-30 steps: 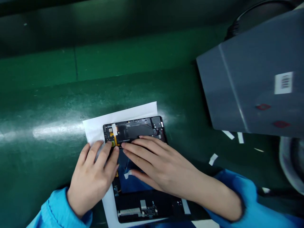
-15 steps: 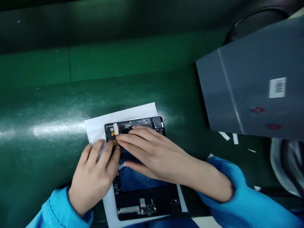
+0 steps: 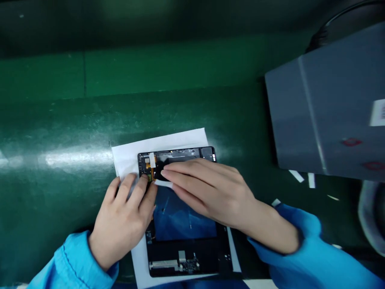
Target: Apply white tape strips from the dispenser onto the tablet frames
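An opened tablet (image 3: 186,255), with its inner boards and dark blue battery area bare, lies on a white sheet (image 3: 159,140). My left hand (image 3: 124,218) rests at its left edge. The fingers are apart, with index finger and thumb on the tablet beside an orange flex cable (image 3: 152,173). My right hand (image 3: 207,186) hovers over the upper half with fingers together. It is closed on a thin white strip of tape (image 3: 163,183), whose left end reaches my left fingertips. A second white piece of tape (image 3: 152,160) sits on the flex cable near the top left corner.
A big grey box-like machine (image 3: 331,104) with a black cable (image 3: 319,38) stands at the right. Loose white strips (image 3: 296,176) lie on the green bench mat (image 3: 90,120) in front of it. A rounded grey object (image 3: 368,216) is at the right edge.
My right hand has moved right, away from the left fingertips, and the white strip now stretches between the hands. My left hand stays on the tablet's edge. The view has shifted slightly.
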A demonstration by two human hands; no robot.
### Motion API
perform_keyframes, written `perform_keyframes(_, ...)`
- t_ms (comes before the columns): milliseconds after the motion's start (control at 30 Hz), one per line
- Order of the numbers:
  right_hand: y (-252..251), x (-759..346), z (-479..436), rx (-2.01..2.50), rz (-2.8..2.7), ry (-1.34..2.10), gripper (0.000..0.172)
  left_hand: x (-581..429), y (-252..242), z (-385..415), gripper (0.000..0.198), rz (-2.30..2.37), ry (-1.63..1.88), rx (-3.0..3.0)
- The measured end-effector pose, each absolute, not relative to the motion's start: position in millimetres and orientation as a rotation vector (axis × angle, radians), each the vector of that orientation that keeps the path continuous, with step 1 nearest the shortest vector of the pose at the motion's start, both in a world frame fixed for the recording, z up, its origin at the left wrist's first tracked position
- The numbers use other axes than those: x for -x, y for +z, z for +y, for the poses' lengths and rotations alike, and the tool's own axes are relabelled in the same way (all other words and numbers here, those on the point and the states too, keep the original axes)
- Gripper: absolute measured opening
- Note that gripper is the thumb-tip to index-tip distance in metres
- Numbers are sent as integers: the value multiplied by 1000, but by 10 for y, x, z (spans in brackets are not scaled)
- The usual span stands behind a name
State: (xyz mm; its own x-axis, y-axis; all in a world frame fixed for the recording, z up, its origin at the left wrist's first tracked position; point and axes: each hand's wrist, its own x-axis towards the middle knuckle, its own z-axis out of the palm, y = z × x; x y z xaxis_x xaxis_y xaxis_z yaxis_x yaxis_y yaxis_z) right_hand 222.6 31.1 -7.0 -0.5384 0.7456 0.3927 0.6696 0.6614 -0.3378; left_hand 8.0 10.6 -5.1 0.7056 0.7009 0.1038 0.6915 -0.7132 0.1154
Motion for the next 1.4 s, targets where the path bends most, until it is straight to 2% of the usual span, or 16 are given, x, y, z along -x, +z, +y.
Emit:
perform_keyframes(200, -212, -2207, 410, 921, -2516, 136, 22, -86, -41, 107, 33, 1163, 211, -2816)
perform_keyframes(367, -195, -2276, 440, 889, -2598, 169, 30, -88, -39, 105, 33, 1162, 216, -2787)
perform_keyframes(700, -259, -2319, 459, 874, -2592, 303, 33, -80, -39, 108, 34, 1146, 216, -2775)
perform_keyframes(1167, -209, -2316, 501, 789, -2562, 145, 25, -84, -36, 165, 37, 1142, 223, -2811)
perform_keyframes(1400, -206, -2302, 498, 748, -2625, -67, 26, -109, -39, 166, 38, 1172, 166, -2863)
